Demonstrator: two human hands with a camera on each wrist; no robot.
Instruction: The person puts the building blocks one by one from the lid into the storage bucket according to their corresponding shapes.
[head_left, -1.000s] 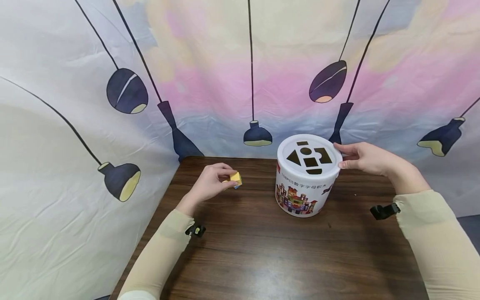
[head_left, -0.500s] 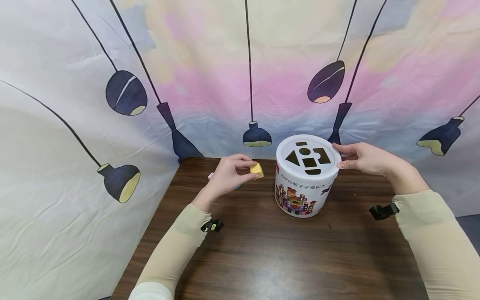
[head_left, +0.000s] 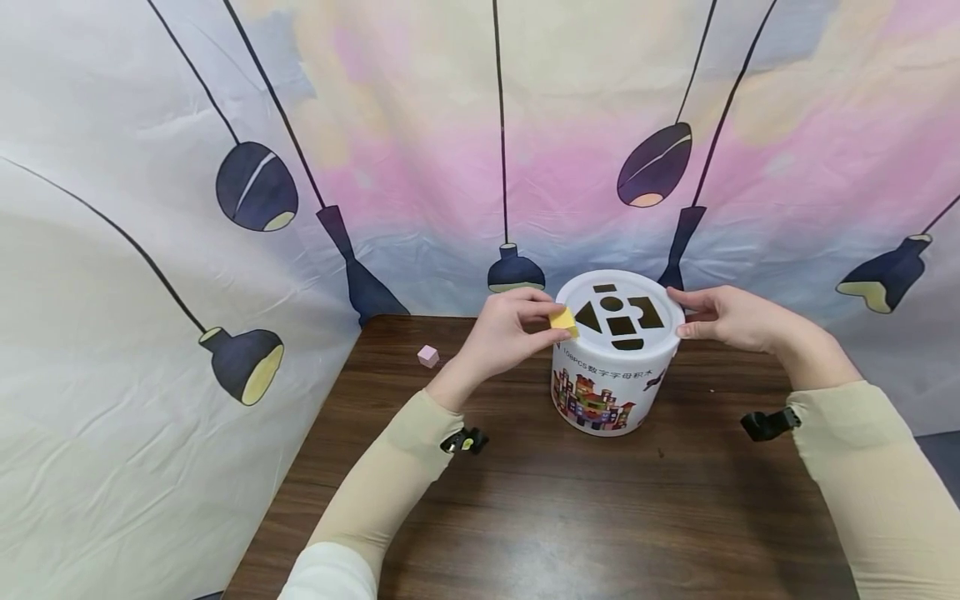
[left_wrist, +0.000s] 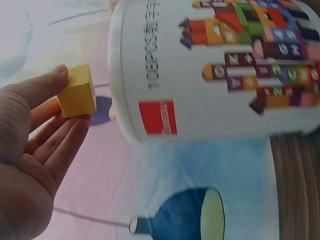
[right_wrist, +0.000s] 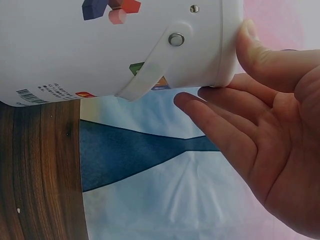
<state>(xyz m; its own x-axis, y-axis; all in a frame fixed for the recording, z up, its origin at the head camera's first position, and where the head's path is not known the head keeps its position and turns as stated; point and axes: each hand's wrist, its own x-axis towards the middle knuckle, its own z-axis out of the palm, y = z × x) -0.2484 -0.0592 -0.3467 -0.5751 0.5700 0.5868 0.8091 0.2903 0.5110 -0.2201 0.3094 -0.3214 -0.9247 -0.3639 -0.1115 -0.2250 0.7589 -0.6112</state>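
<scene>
In my left hand (head_left: 506,332) I pinch a yellow cube block (left_wrist: 76,91) between thumb and fingertips, at lid height. In the head view the cube overlaps the left rim of a white toy-block bucket (head_left: 600,392). Openings of several shapes pierce its white lid (head_left: 573,287), among them a triangle, a circle and a square. My right hand (right_wrist: 270,115) holds the opposite rim, thumb at the lid's edge and fingers along the side. The bucket stands upright on the table.
A small pink cube block (head_left: 428,356) lies on the brown wooden table (head_left: 510,517), left of the bucket. Behind the table hangs a cloth (head_left: 450,167) printed with lamps. A white carrying handle (right_wrist: 145,75) hangs on the bucket's side.
My left hand has lifted the yellow cube and carried it right, up to the bucket's rim. The pink cube has come into full view. My right hand has stayed at the bucket.
</scene>
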